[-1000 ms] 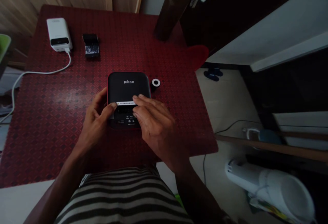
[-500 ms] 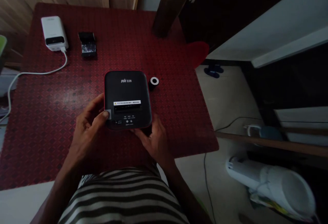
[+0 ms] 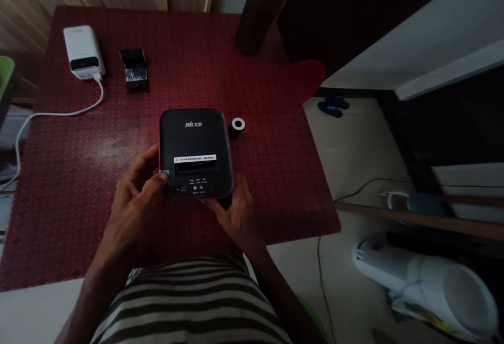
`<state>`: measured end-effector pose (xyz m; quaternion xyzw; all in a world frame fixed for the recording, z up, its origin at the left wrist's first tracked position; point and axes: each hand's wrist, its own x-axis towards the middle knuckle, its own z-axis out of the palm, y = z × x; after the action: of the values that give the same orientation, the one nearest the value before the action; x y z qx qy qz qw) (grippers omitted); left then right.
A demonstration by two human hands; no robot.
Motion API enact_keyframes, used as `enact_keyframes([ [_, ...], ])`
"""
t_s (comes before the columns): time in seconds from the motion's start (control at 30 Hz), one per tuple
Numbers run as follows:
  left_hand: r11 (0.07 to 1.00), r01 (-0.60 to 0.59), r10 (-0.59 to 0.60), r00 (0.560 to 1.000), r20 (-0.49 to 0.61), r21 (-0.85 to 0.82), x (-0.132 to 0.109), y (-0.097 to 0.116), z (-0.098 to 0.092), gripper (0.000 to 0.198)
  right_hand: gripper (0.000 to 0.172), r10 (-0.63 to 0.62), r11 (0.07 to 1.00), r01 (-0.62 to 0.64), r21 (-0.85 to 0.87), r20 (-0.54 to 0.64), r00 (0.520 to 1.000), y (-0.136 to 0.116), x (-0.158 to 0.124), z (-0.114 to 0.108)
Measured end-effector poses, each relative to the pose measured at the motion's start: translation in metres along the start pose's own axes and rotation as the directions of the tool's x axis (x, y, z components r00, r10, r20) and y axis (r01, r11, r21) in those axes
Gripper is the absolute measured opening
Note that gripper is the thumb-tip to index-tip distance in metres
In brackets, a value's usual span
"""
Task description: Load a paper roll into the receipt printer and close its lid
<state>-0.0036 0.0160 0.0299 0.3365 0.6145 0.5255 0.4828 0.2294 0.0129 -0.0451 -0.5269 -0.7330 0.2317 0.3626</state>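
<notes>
A black receipt printer [image 3: 197, 142] with rounded corners, a paper slot and a white warning strip is held at the table's near side, its top facing me. My left hand [image 3: 136, 189] grips its left front corner, the thumb lying on a small grey patch and the fingers along the side. With my right hand [image 3: 238, 210] I hold the front right corner from beneath; part of those fingers is hidden under it. Just right of the printer stands a small roll [image 3: 237, 126] with a white ring-shaped end and dark centre.
A dark red patterned table [image 3: 185, 71] lies beneath. A white power bank [image 3: 83, 52] with a white cable [image 3: 71, 113] is at the far left, beside a black shiny folded item [image 3: 134, 68]. A brown post [image 3: 262, 10] rises at the far edge; a red rounded thing [image 3: 309, 79] is right.
Both hands keep the same hold on the printer, which has barely moved. The view has shifted slightly, carrying the floor items a little to the right.
</notes>
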Motion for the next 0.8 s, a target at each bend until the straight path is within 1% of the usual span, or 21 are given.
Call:
enact_keyframes([
  [0.1,1.0,0.024,-0.024,1.0,-0.006,-0.019,-0.001,0.002,0.003,0.054,0.057,0.006,1.0,-0.006,0.014,0.007,1.0,-0.002,0.0,-0.001],
  [0.23,0.999,0.043,-0.043,0.999,-0.03,0.0,-0.001,0.003,0.005,0.055,0.056,-0.014,0.999,0.014,0.036,0.0,1.0,-0.003,0.001,-0.003],
  [0.37,1.0,0.018,-0.018,1.0,-0.01,0.008,0.0,0.002,0.006,0.057,0.059,-0.002,1.0,0.002,0.03,-0.005,1.0,-0.003,0.003,0.0],
  [0.5,0.999,-0.028,0.028,1.0,-0.003,0.025,0.001,-0.002,0.006,0.05,0.056,0.011,0.998,-0.011,0.055,-0.005,1.0,-0.001,0.001,0.002],
  [0.53,0.999,-0.039,0.039,0.999,-0.003,0.02,0.0,-0.003,0.006,0.048,0.059,0.022,0.998,-0.022,0.063,-0.003,1.0,-0.001,0.001,0.001],
  [0.6,0.998,-0.062,0.062,0.998,0.001,0.01,0.0,-0.003,0.005,0.046,0.069,0.033,0.996,-0.031,0.081,-0.018,0.999,-0.003,0.001,-0.007],
  [0.63,0.997,-0.073,0.073,0.997,0.006,0.012,-0.001,-0.003,0.005,0.045,0.073,0.03,0.996,-0.026,0.09,-0.041,0.999,-0.005,0.004,-0.014],
  [0.67,0.996,-0.082,0.082,0.997,0.015,0.024,-0.002,-0.004,0.004,0.045,0.072,0.021,0.995,-0.013,0.097,-0.081,0.996,-0.009,0.008,-0.022],
  [0.7,0.994,-0.097,0.096,0.995,0.023,0.04,-0.002,-0.004,0.003,0.046,0.065,0.002,0.995,0.011,0.095,-0.131,0.991,-0.013,0.016,-0.032],
  [0.77,0.986,-0.153,0.15,0.988,0.045,0.073,-0.003,-0.009,0.002,0.052,0.041,-0.073,0.995,0.086,0.054,-0.22,0.973,-0.025,0.039,-0.05],
  [0.8,0.978,-0.191,0.187,0.981,0.055,0.086,-0.002,-0.012,0.001,0.056,0.031,-0.133,0.991,0.136,0.002,-0.201,0.971,-0.032,0.054,-0.057],
])
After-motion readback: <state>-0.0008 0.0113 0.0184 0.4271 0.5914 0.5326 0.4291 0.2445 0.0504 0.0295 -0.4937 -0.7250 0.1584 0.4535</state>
